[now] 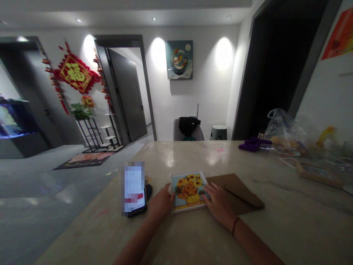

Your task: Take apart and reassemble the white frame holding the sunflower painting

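Observation:
A small sunflower picture (189, 187) in a white frame lies on the table between my hands, seemingly flat. At its left edge, my left hand (163, 198) grips the frame, with the fingertips partly hidden. My right hand (219, 200) holds the right edge, thumb near the front and fingers laid along the side. Under and beside the right hand is a brown paper envelope (242, 193), its pointed flap facing right. A phone (134, 189) with a lit, blurred screen leans on a dark round stand (149, 191) to the left of my left hand.
The pale stone table (193, 239) ends at the left over the floor. On its right side are a wooden frame (318, 175), a purple cloth (254, 144) and a clear plastic bag (284, 129). Beyond the far edge stands a chair (176, 130) with black clothing on it.

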